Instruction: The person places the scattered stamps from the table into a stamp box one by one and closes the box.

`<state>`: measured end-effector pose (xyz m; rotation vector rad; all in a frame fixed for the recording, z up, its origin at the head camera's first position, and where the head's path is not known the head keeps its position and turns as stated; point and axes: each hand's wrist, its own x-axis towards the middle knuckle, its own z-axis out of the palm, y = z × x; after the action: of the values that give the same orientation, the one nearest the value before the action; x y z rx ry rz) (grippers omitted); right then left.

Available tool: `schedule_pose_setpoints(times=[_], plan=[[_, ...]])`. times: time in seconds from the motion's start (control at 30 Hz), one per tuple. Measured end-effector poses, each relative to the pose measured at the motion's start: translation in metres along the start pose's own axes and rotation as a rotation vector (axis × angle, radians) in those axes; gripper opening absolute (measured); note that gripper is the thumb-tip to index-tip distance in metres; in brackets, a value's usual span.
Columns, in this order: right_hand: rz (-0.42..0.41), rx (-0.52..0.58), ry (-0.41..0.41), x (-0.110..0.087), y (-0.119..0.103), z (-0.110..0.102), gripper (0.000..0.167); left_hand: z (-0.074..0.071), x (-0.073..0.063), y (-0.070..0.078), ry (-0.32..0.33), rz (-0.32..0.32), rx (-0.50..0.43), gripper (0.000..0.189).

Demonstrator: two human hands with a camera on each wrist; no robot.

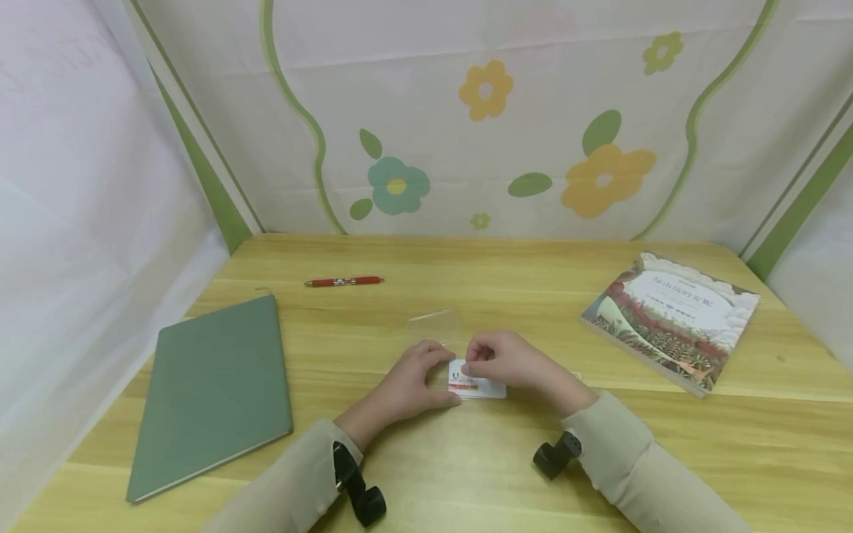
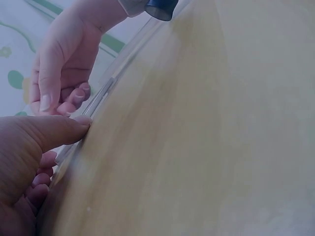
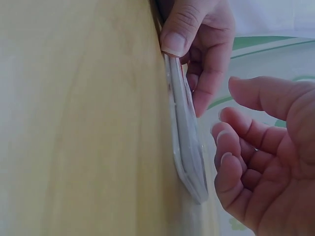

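A small stack of white cards (image 1: 492, 389) with a red-orange strip and a printed mark lies on the wooden table in the head view. My left hand (image 1: 406, 385) grips its left end, thumb at the near edge and fingers at the far edge. The right wrist view shows the stack (image 3: 186, 132) edge-on, in layers, under the left thumb. Just above the cards is my right hand (image 1: 509, 360), its fingers loosely bent. A gap shows between its thumb (image 3: 261, 93) and fingertips, with nothing held there.
Beyond the left hand lies a clear, see-through piece (image 1: 433, 323). A red pen (image 1: 343, 281) is at the back, a green notebook (image 1: 213, 392) at left, and an illustrated book (image 1: 673, 318) at right. A small white-edged item (image 1: 577, 375) shows partly behind the right wrist.
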<state>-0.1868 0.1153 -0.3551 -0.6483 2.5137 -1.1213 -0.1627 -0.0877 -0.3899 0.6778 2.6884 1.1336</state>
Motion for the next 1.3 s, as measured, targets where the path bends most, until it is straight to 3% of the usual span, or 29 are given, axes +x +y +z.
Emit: schedule_pose_setpoints(times=[0.2, 0.77, 1.3], plan=[[0.006, 0.040, 0.014, -0.006, 0.000, -0.005, 0.012, 0.000, -0.001, 0.000, 0.002, -0.004, -0.006, 0.061], [0.010, -0.009, 0.076, -0.030, 0.002, -0.030, 0.014, 0.001, 0.000, 0.000, 0.006, -0.018, -0.003, 0.061], [0.019, 0.033, 0.105, -0.055, 0.024, -0.046, 0.016, 0.000, -0.001, 0.001, 0.000, -0.018, 0.018, 0.062]])
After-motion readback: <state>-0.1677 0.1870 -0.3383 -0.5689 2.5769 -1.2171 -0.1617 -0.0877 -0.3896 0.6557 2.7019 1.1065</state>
